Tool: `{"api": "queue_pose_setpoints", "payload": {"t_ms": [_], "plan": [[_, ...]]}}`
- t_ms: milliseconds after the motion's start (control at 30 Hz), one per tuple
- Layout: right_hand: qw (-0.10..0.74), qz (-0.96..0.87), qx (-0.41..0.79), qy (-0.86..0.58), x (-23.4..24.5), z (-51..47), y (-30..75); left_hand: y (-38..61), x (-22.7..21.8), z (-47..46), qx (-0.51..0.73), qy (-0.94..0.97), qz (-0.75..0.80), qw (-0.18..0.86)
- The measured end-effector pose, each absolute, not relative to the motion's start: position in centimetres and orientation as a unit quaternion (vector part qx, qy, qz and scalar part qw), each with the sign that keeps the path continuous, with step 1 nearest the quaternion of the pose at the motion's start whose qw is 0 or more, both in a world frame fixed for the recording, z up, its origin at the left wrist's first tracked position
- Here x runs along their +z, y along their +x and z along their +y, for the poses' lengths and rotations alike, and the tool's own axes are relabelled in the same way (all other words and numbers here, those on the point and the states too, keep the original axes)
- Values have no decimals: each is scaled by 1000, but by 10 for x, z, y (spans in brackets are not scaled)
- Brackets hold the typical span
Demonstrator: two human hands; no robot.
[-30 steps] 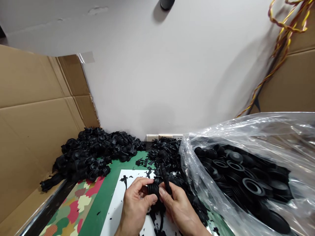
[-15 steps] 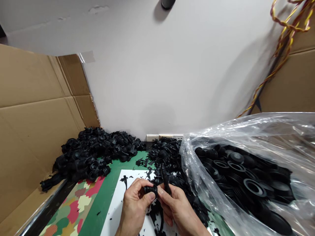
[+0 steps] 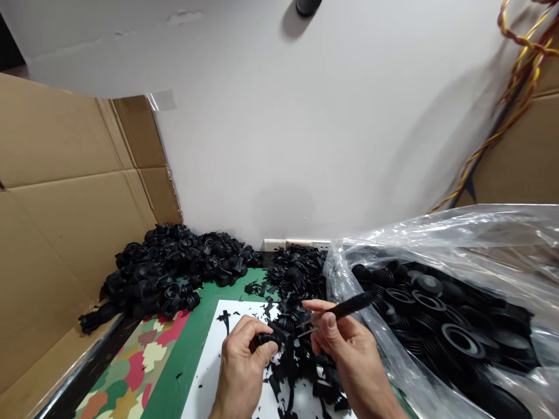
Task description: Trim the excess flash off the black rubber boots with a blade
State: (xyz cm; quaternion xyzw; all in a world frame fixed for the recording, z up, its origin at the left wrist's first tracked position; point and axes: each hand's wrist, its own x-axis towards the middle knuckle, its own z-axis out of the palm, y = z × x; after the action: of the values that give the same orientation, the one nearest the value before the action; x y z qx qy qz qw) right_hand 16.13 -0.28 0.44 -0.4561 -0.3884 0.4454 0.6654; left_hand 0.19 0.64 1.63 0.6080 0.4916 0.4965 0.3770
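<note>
Cardboard wall point(image 3: 52, 221): stands at the far left, along the edge of the tabletop point(image 3: 100, 355);
Left heap point(image 3: 170, 273): many black ribbed rubber pieces, piled against the cardboard and the white wall;
Mats: a camouflage mat point(image 3: 131, 372) at the front left; a green mat point(image 3: 192, 343) just beside it; a white sheet point(image 3: 209, 378) on the green one;
Left hand point(image 3: 242, 366): over the white sheet; its grip is closed, thumb and fingers pinch a ribbed rubber piece point(image 3: 265, 339);
Ribbed rubber piece: in the left fingertips, just above the sheet, between the two hands;
Scrap heap point(image 3: 301, 273): black trimmings, behind and under the hands;
Right hand point(image 3: 349, 355): its grip is closed around a black-handled tool point(image 3: 349, 304);
Black-handled tool: handle points up and right; thin metal tip points to the rubber piece; if it touches, I cannot tell;
Plastic bag point(image 3: 480, 244): clear, open, at the right, full of black rubber parts;
Wires point(image 3: 519, 46): twisted yellow and red, at the upper right.
</note>
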Motion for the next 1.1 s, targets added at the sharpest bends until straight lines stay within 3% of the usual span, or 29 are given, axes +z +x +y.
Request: {"api": "queue_pose_setpoints", "payload": {"t_ms": [167,900,1000,1100], "plan": [[671,-342,525,-395,6,-6,148,1,13,8,496,597,493,393],[647,-336,554,-402,-10,-4,142,5,9,6,515,562,445,470],[655,-374,515,-408,-14,-5,142,7,7,5,512,541,439,502],[686,-493,367,-388,-15,-4,151,10,9,1,487,558,432,516]]}}
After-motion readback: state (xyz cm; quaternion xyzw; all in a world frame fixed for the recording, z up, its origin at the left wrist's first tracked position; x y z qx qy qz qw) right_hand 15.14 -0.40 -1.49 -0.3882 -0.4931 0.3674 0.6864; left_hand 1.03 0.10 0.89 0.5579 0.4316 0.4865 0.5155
